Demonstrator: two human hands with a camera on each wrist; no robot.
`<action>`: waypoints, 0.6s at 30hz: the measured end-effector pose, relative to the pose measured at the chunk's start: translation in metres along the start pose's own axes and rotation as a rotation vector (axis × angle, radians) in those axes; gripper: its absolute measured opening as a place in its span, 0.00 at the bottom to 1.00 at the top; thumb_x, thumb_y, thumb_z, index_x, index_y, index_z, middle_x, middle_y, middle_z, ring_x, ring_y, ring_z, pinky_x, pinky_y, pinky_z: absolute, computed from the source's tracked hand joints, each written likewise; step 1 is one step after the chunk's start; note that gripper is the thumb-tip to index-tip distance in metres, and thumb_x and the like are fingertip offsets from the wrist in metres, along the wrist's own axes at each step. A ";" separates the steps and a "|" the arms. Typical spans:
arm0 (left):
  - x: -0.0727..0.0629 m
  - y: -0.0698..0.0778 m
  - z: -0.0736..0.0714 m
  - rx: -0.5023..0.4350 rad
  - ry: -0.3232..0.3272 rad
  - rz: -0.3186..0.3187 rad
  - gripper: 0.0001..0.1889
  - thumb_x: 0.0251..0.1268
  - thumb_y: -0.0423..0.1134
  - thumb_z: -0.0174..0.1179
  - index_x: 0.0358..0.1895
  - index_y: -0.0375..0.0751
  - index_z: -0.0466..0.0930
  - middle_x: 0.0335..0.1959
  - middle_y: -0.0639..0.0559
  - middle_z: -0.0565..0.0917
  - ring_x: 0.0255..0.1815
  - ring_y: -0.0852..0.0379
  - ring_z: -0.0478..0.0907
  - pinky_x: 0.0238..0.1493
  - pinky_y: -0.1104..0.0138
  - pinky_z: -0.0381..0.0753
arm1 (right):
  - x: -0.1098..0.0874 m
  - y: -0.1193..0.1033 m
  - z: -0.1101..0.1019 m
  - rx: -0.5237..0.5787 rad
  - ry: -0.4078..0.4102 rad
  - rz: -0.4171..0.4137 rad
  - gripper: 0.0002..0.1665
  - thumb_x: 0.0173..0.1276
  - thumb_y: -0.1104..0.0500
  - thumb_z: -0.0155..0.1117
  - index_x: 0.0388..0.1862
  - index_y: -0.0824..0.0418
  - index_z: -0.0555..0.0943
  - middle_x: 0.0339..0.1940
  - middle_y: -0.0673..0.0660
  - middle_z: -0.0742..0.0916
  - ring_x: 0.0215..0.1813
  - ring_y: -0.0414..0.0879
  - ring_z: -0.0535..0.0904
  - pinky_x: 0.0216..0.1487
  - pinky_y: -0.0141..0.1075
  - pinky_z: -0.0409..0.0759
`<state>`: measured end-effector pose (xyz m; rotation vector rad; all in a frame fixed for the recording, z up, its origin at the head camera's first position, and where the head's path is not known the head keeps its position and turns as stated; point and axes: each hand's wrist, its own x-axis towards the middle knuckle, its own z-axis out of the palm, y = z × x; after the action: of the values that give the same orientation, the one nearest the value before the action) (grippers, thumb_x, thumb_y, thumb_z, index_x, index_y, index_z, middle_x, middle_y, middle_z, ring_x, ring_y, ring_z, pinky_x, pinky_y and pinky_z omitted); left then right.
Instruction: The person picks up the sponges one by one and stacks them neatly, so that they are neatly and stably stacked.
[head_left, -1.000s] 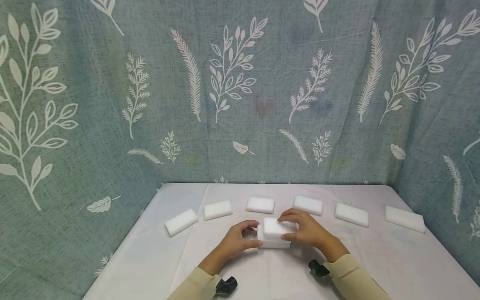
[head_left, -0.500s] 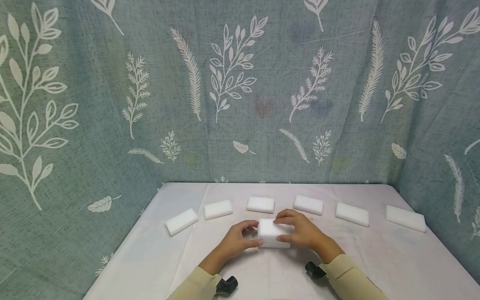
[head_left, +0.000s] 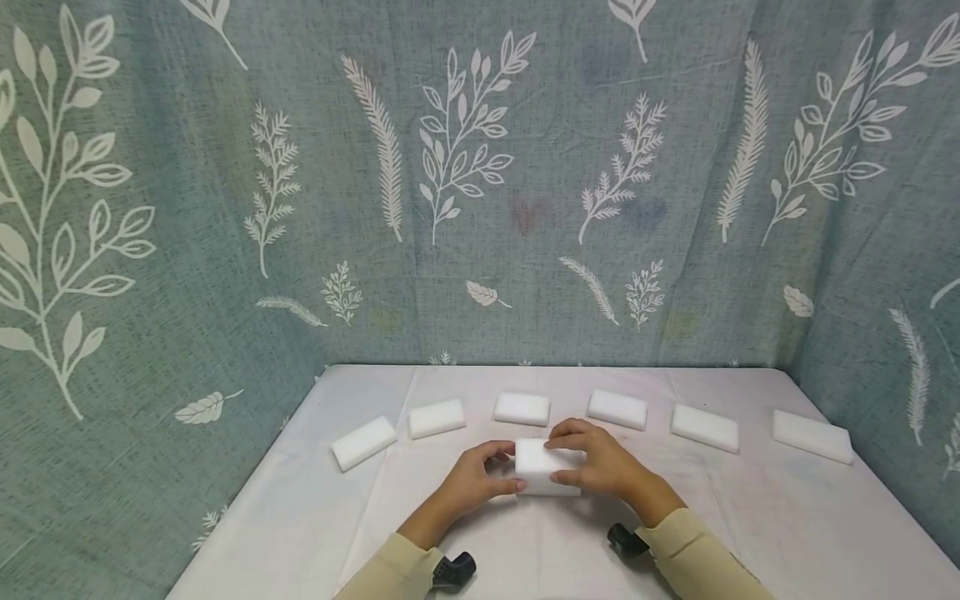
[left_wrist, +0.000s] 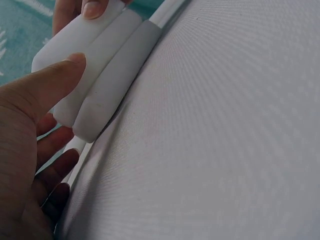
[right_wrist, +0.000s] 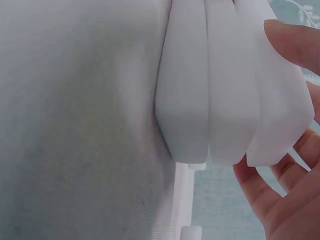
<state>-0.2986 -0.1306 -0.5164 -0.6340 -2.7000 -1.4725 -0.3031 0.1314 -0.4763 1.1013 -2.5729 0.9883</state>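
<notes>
Three white foam sponge blocks lie flat on one another in a stack (head_left: 547,483) on the table before me. My left hand (head_left: 471,482) holds the left end of the stack, thumb on the near side and fingers round the far side. In the left wrist view its thumb (left_wrist: 62,75) lies against the upper sponges. From the right, my right hand (head_left: 607,460) grips the top sponge (right_wrist: 280,115) between thumb and fingers. That sponge rests on the middle sponge (right_wrist: 232,100), with the bottom sponge (right_wrist: 185,100) against the cloth. Part of the far side is hidden.
Several more white sponges lie in an arc behind the stack, from the left sponge (head_left: 363,443) to the far right sponge (head_left: 812,436). A white cloth covers the table (head_left: 300,533). A leaf-patterned green curtain (head_left: 525,183) hangs around its back and sides.
My right hand has moved slightly left with the top sponge, which now sits nearly even with the sponges below. My left hand has stayed in place at the stack's left end.
</notes>
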 end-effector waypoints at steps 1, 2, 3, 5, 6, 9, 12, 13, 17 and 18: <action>0.000 0.000 0.000 0.001 0.000 0.000 0.34 0.48 0.54 0.75 0.60 0.46 0.78 0.49 0.58 0.81 0.53 0.54 0.76 0.58 0.52 0.72 | 0.000 0.000 0.000 0.000 -0.001 0.002 0.24 0.54 0.51 0.78 0.50 0.55 0.86 0.52 0.46 0.80 0.56 0.46 0.75 0.56 0.47 0.75; 0.000 0.000 0.000 0.000 0.000 -0.002 0.34 0.48 0.54 0.75 0.60 0.46 0.78 0.49 0.58 0.81 0.53 0.54 0.76 0.58 0.52 0.72 | 0.000 -0.001 0.000 -0.001 -0.001 0.002 0.24 0.54 0.52 0.78 0.50 0.55 0.86 0.52 0.46 0.80 0.55 0.46 0.75 0.56 0.47 0.75; 0.000 0.000 0.000 0.001 -0.001 -0.003 0.34 0.48 0.54 0.75 0.60 0.46 0.78 0.49 0.58 0.81 0.53 0.54 0.76 0.58 0.52 0.72 | 0.000 -0.001 0.000 -0.002 0.000 0.002 0.24 0.54 0.52 0.78 0.50 0.55 0.86 0.52 0.47 0.80 0.55 0.46 0.75 0.56 0.47 0.75; 0.000 0.000 0.000 -0.002 -0.001 -0.010 0.34 0.48 0.54 0.75 0.59 0.47 0.78 0.48 0.58 0.81 0.53 0.54 0.76 0.58 0.52 0.72 | 0.001 -0.001 0.000 -0.007 -0.004 0.006 0.24 0.54 0.52 0.78 0.50 0.55 0.86 0.52 0.46 0.80 0.55 0.45 0.75 0.56 0.46 0.75; 0.000 0.000 0.000 -0.002 -0.001 -0.011 0.34 0.48 0.54 0.75 0.59 0.47 0.78 0.48 0.58 0.81 0.53 0.54 0.76 0.58 0.52 0.72 | 0.001 0.000 0.001 -0.010 -0.007 0.006 0.24 0.54 0.52 0.78 0.50 0.56 0.86 0.52 0.46 0.80 0.55 0.45 0.75 0.56 0.46 0.75; 0.000 0.001 0.000 -0.006 -0.001 -0.013 0.33 0.48 0.54 0.75 0.59 0.47 0.78 0.48 0.58 0.81 0.53 0.54 0.76 0.58 0.52 0.72 | 0.000 0.001 0.001 -0.020 -0.012 0.011 0.24 0.54 0.52 0.78 0.50 0.56 0.86 0.52 0.46 0.80 0.55 0.45 0.75 0.56 0.46 0.74; 0.000 0.001 0.001 -0.003 -0.001 -0.010 0.33 0.48 0.54 0.75 0.59 0.47 0.78 0.49 0.58 0.81 0.53 0.54 0.76 0.58 0.52 0.72 | 0.000 0.001 0.001 -0.017 -0.015 0.018 0.24 0.54 0.52 0.78 0.51 0.55 0.85 0.53 0.46 0.80 0.56 0.46 0.75 0.57 0.47 0.74; 0.001 0.001 0.001 -0.006 -0.001 -0.010 0.33 0.48 0.54 0.75 0.59 0.46 0.78 0.49 0.58 0.81 0.53 0.54 0.76 0.58 0.52 0.72 | 0.000 0.001 0.001 -0.016 -0.016 0.019 0.24 0.54 0.52 0.78 0.51 0.55 0.85 0.53 0.46 0.80 0.56 0.46 0.75 0.57 0.47 0.74; 0.000 0.001 0.001 -0.013 -0.001 -0.016 0.33 0.48 0.54 0.75 0.59 0.46 0.78 0.49 0.58 0.81 0.53 0.54 0.75 0.58 0.51 0.71 | 0.000 0.002 0.001 -0.027 -0.021 0.012 0.24 0.55 0.51 0.77 0.52 0.54 0.85 0.54 0.47 0.79 0.57 0.46 0.75 0.57 0.47 0.74; 0.000 0.002 0.001 -0.017 -0.002 -0.019 0.33 0.48 0.54 0.75 0.59 0.46 0.78 0.49 0.58 0.81 0.53 0.53 0.75 0.58 0.51 0.71 | 0.000 0.002 0.002 -0.032 -0.021 0.009 0.24 0.55 0.51 0.77 0.52 0.54 0.84 0.54 0.47 0.79 0.57 0.46 0.75 0.57 0.47 0.74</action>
<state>-0.2982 -0.1293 -0.5155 -0.6123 -2.7057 -1.5014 -0.3046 0.1314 -0.4788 1.0991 -2.6025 0.9390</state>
